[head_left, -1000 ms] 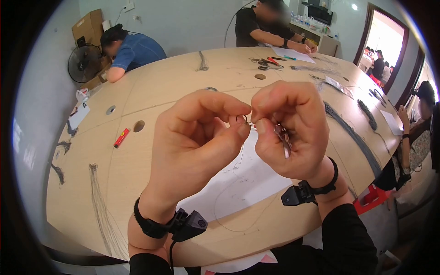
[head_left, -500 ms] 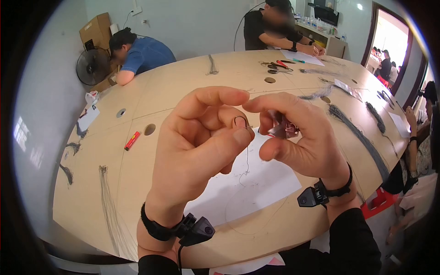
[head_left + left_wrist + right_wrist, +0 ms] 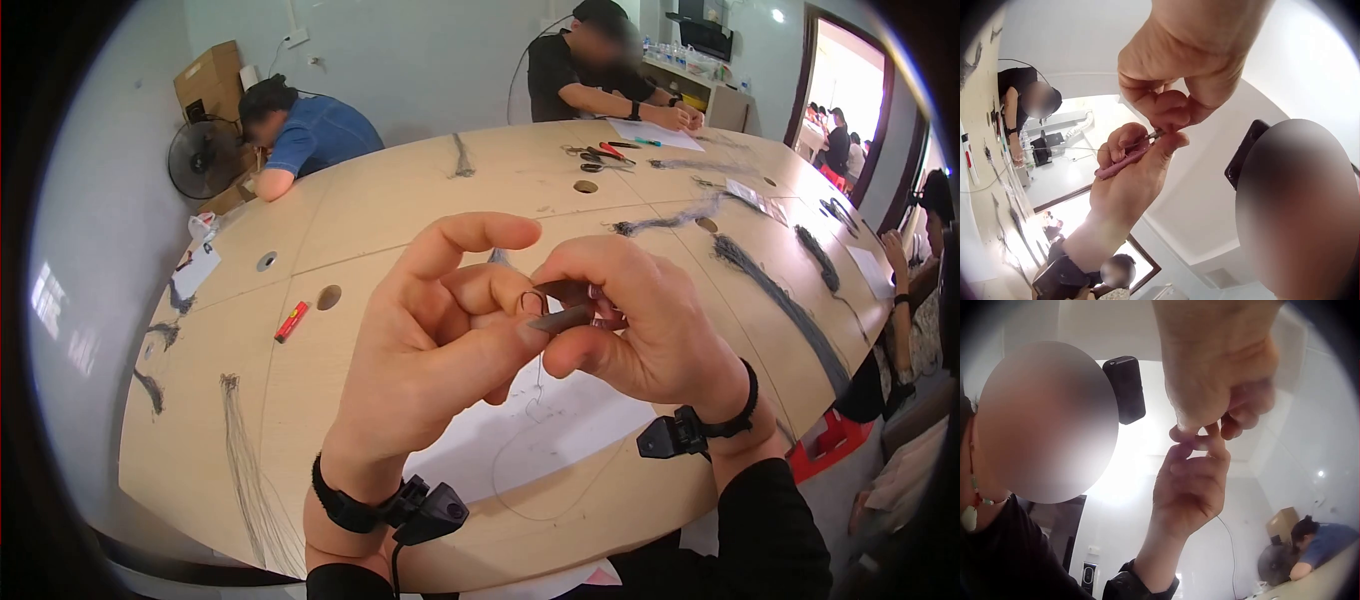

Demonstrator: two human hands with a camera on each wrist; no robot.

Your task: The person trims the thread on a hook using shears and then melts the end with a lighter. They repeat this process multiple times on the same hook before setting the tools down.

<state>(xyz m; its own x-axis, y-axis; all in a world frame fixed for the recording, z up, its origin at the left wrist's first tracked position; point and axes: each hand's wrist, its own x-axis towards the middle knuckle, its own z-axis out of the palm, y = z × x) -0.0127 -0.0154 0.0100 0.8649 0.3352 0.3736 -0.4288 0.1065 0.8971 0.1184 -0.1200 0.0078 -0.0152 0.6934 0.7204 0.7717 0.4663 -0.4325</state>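
In the head view my left hand [image 3: 430, 350] pinches a small dark fish hook [image 3: 533, 299] between thumb and fingers, its index finger raised. A thin line [image 3: 540, 372] hangs from there and loops over the white paper [image 3: 590, 425]. My right hand [image 3: 665, 315] grips small metal snips [image 3: 562, 319], blades apart and right at the left thumb tip. The left wrist view shows the snips' pink handle [image 3: 1124, 165] in the right palm. Seen from the right wrist, the fingertips of both hands meet, and the fingers hide the hook.
On the table [image 3: 350, 400] lie a red stick-shaped object [image 3: 292, 322], a loose line bundle [image 3: 240, 450] at left and a thick grey bundle [image 3: 780, 300] at right. Scissors [image 3: 605, 155] lie farther back. Two people sit across, and another sits at right.
The right hand first pinched near the hook with the snips tucked in its palm. It then drew back and turned the snips, and now their blades point at the left fingertips.
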